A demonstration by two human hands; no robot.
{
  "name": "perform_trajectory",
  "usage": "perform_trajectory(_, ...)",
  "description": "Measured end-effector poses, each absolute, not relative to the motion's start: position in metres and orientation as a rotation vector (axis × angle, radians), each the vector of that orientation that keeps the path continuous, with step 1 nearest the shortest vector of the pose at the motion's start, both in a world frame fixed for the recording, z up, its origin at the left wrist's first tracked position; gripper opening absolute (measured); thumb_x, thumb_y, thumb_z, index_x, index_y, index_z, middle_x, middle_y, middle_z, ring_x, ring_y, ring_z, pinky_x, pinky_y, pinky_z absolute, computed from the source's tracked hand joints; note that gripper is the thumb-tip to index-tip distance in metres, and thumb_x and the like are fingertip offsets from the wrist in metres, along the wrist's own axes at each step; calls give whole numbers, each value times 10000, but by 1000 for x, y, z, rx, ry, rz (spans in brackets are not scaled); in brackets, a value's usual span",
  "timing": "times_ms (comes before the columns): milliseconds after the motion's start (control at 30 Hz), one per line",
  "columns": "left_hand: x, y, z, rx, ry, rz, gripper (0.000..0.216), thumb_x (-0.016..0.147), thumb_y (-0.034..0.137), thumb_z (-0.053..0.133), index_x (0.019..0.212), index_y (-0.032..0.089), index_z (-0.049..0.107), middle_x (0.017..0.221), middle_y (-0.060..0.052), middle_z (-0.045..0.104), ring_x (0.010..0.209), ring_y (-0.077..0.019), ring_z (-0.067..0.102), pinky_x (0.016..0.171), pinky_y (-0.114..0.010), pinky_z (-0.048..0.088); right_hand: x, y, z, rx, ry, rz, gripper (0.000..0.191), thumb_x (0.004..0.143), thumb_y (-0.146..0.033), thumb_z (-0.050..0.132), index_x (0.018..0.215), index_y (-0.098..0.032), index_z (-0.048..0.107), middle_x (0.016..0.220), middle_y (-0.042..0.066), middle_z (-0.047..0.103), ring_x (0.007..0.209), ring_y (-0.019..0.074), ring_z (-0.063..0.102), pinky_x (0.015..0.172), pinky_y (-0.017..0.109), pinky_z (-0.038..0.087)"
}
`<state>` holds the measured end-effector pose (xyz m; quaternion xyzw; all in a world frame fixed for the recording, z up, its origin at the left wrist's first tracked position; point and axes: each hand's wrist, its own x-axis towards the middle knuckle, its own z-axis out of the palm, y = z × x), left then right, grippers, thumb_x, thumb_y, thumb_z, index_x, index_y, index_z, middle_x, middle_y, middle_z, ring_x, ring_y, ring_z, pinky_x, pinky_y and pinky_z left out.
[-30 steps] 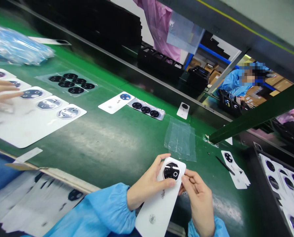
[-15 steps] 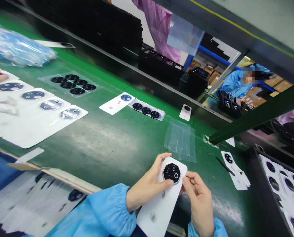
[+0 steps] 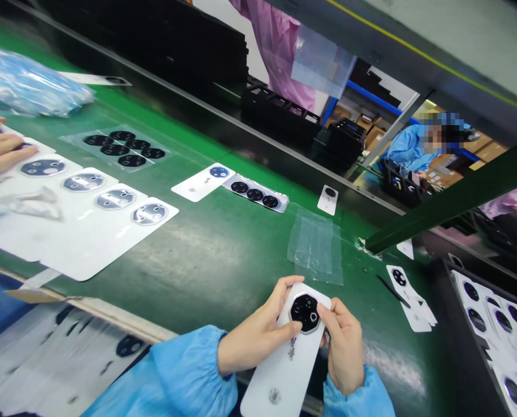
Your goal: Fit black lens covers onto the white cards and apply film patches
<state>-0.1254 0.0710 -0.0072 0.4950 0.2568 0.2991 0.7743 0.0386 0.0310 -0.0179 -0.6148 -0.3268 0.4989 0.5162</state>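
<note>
My left hand is closed on a white phone back cover, which tilts up over the front edge of the bench. The thumb lies beside the round black camera piece at the cover's upper end, and the fingers curl over the far edge. With its thumb at the right rim of that camera piece, my right hand pinches the cover's right edge. Its other fingers are folded, partly hidden behind the cover. Beyond my hands lies a clear plastic bag.
At left, a co-worker's hand rests on fanned white covers. A black tray of covers stands at right, near a thin black tool. Camera-piece sheets lie mid-bench. A green post slants across the right.
My right thumb has moved from the cover's edge onto the rim of the camera piece. At left, the co-worker's hand and the fanned covers have shifted to the right.
</note>
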Motion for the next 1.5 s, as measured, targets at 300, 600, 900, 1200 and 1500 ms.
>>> perform_trajectory(300, -109, 82, -15, 891, 712, 745, 309, 803, 432, 579, 890, 198, 395, 694, 39, 551, 540, -85, 498, 476, -183, 337, 35, 36, -26, -1427, -676, 1275, 366, 701, -433, 699, 617, -187, 441, 473, -88, 411, 421, 57, 331, 411, 183, 288)
perform_trajectory(600, -106, 84, -17, 845, 754, 766, 283, 777, 380, 593, 864, 199, 394, 653, 50, 547, 519, -77, 501, 461, -164, 317, 35, 39, -27, -1410, -610, 1349, 339, 683, -413, 717, 625, -185, 473, 495, -73, 471, 431, 65, 371, 441, 195, 327)
perform_trajectory(900, -106, 84, -17, 847, 768, 769, 271, 776, 376, 581, 858, 200, 391, 632, 58, 522, 510, -75, 483, 456, -164, 309, 32, 39, -27, -1392, -594, 1364, 361, 678, -399, 726, 614, -186, 442, 496, -78, 457, 441, 60, 369, 451, 187, 338)
perform_trajectory(1200, -109, 83, -16, 908, 817, 762, 136, 804, 303, 489, 847, 200, 412, 636, 63, 480, 541, -82, 426, 497, -189, 314, 34, 41, -32, -1375, -632, 1373, 341, 705, -394, 709, 630, -186, 449, 498, -79, 447, 440, 57, 354, 442, 187, 309)
perform_trajectory(1500, -112, 83, -20, 988, 845, 772, 131, 833, 311, 440, 902, 200, 442, 691, 53, 491, 597, -100, 425, 545, -213, 328, 33, 40, -31, -1363, -633, 1358, 335, 708, -389, 713, 646, -185, 454, 508, -78, 454, 449, 60, 362, 430, 189, 260)
